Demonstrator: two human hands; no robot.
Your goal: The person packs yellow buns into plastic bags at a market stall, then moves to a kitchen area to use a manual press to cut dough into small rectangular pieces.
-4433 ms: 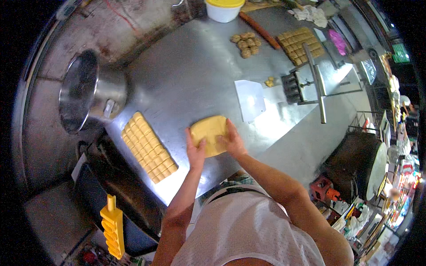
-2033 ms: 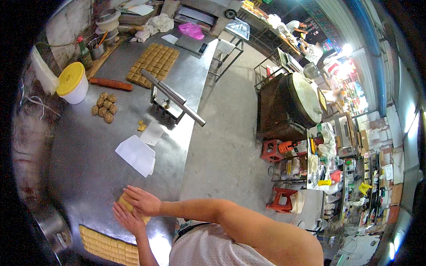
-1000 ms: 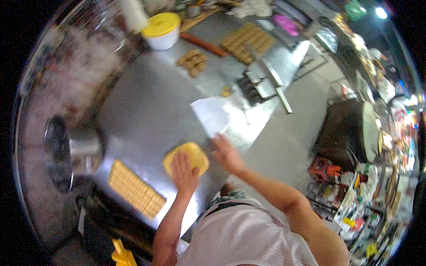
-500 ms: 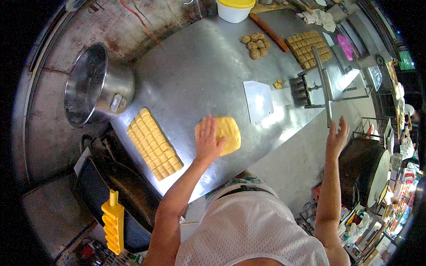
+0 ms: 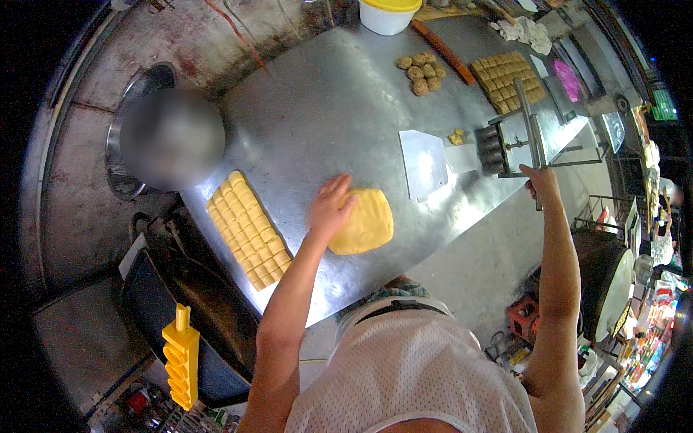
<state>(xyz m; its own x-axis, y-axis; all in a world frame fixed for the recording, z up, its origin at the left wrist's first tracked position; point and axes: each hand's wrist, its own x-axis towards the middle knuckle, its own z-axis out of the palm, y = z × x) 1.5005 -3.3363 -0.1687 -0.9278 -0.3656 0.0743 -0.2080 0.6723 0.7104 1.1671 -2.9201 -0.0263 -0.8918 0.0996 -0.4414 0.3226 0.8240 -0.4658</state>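
A flattened slab of yellow dough lies on the steel table in front of me. Over its left edge rests my left hand, fingers stretched out and slightly blurred, holding nothing. My right hand is closed round the near end of a metal lever. That lever belongs to a press-like metal device with a ribbed side, standing at the table's right edge. Left of my left hand sits a block of pale dough scored into small squares.
A white scraper-like sheet and small dough scraps lie near the device. Farther back are brown balls, a rolling pin, a brown cut block and a yellow-lidded tub. A steel pot, partly blurred, stands left.
My right hand has moved up and closed on the lever's end, where it was open and apart before. My left hand has slid up and left toward the dough's edge.
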